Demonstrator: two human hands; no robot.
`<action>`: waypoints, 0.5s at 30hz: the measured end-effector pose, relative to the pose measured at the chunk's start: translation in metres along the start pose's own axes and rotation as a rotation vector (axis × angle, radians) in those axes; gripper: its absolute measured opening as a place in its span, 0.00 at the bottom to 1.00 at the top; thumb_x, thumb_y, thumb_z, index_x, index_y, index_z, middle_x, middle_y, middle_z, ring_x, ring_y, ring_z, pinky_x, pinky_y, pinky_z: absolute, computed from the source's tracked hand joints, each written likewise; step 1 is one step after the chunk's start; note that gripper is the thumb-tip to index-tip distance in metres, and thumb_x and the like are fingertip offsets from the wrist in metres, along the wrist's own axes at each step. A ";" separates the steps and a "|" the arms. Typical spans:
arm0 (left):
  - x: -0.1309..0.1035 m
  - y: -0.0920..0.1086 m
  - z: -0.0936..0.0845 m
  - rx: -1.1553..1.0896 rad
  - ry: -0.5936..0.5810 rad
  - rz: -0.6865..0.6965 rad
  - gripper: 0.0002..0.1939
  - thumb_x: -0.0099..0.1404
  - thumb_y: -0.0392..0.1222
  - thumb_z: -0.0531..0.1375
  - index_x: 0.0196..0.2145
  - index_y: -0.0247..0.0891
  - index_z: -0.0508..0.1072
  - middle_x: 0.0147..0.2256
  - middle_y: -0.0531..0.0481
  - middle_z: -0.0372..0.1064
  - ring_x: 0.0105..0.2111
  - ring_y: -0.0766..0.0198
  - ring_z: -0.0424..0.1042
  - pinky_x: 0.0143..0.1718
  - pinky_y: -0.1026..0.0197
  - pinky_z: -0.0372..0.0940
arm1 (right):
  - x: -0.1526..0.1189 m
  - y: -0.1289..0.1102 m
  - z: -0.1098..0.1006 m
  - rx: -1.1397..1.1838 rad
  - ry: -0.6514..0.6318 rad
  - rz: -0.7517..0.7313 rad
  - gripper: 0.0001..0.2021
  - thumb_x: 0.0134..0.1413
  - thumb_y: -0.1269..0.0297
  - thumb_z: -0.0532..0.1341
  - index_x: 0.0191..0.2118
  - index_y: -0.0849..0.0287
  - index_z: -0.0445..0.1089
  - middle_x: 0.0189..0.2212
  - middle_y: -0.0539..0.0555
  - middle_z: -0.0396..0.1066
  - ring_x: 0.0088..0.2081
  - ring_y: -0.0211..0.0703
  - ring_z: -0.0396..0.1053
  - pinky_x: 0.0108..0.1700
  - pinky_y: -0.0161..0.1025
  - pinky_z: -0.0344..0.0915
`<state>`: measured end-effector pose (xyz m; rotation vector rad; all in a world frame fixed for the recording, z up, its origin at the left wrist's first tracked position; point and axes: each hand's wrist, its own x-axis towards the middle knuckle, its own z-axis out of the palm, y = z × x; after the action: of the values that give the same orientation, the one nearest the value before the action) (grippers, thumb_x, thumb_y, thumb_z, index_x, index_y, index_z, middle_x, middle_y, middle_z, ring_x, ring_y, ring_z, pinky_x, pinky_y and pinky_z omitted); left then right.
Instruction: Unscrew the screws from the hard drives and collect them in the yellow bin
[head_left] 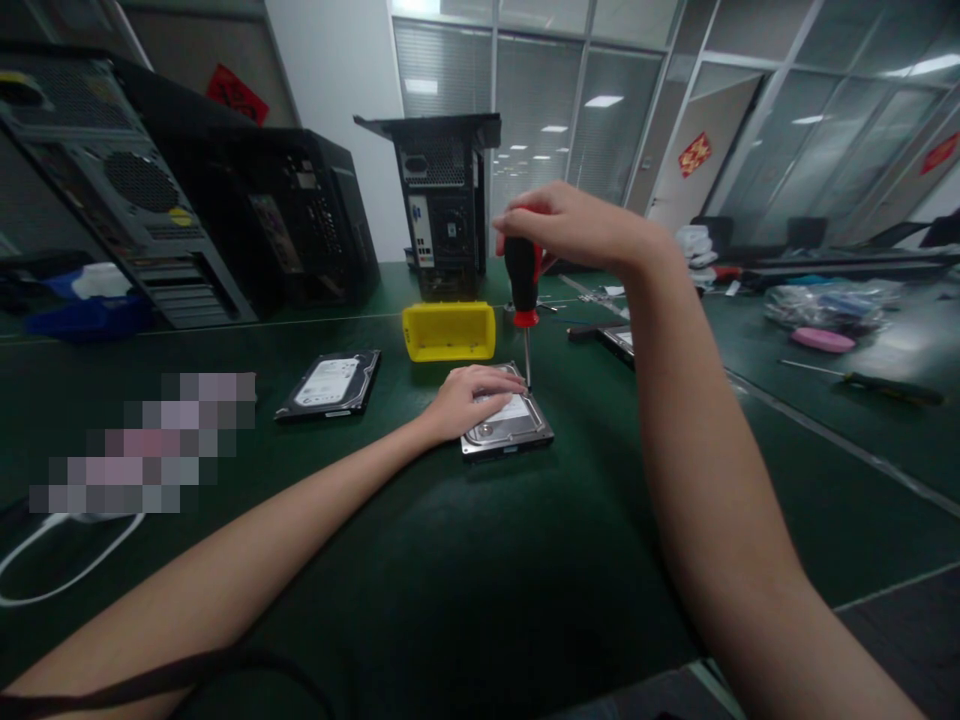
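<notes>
Bench is a green mat (pixel 465 560) with a yellow parts bin (pixel 448 331) roughly mid-table, and everything else sits around that: a second hard drive (pixel 330 384) lies flat just left and in front of it, and an open PC tower (pixel 444 205) stands upright right behind it. Two more black cases (pixel 187 190) are lined up further left of the bin, while well off to its right there's a spare screwdriver (pixel 870 380), a pink oval thing (pixel 823 340) and some plastic bags (pixel 832 300).
</notes>
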<state>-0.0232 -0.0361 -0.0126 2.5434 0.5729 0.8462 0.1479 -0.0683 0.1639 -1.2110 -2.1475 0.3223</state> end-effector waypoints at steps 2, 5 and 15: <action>0.000 -0.001 0.000 -0.001 0.003 0.006 0.13 0.66 0.40 0.55 0.45 0.43 0.75 0.49 0.52 0.72 0.51 0.60 0.68 0.55 0.50 0.59 | -0.001 0.001 -0.001 -0.014 -0.005 -0.006 0.13 0.58 0.57 0.56 0.31 0.61 0.70 0.28 0.55 0.70 0.28 0.39 0.67 0.29 0.35 0.64; 0.000 -0.001 0.000 -0.003 0.004 0.010 0.13 0.66 0.41 0.55 0.45 0.43 0.76 0.48 0.52 0.72 0.51 0.60 0.68 0.55 0.50 0.59 | -0.003 0.001 -0.003 -0.040 0.008 0.006 0.15 0.56 0.53 0.57 0.31 0.62 0.71 0.25 0.54 0.69 0.27 0.37 0.66 0.29 0.33 0.63; -0.001 0.001 0.001 0.004 0.018 -0.016 0.13 0.65 0.39 0.56 0.44 0.43 0.76 0.48 0.51 0.72 0.51 0.60 0.68 0.56 0.50 0.58 | -0.005 0.001 -0.006 -0.087 0.033 0.017 0.15 0.50 0.52 0.62 0.35 0.61 0.72 0.27 0.53 0.67 0.28 0.38 0.63 0.29 0.34 0.60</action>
<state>-0.0232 -0.0375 -0.0133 2.5335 0.5999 0.8644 0.1547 -0.0724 0.1661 -1.2750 -2.1429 0.2164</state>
